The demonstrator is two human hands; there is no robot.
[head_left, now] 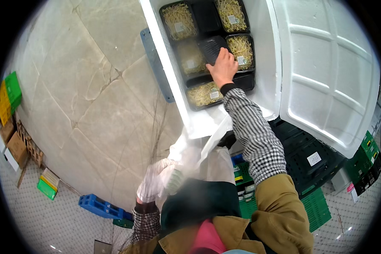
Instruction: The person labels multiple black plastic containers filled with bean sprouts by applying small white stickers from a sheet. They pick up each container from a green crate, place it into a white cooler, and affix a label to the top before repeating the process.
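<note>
My right hand (222,67) reaches up into a white foam box (264,63) and grips an empty black plastic tray (212,47) by its near edge. Around it lie several black trays of pale bean sprouts (180,20), each with a small label. My left hand (153,184), in a white glove, is low near my chest and closed on a clear plastic bag (207,156) that hangs below the box. My sleeves are black-and-white check under a tan jacket.
The box's white foam lid (330,72) leans open on the right. Dark green and black crates (309,161) stack beneath it. A blue crate (99,206) lies on the tiled floor, with cardboard boxes (12,144) and green and yellow crates (8,95) at the left.
</note>
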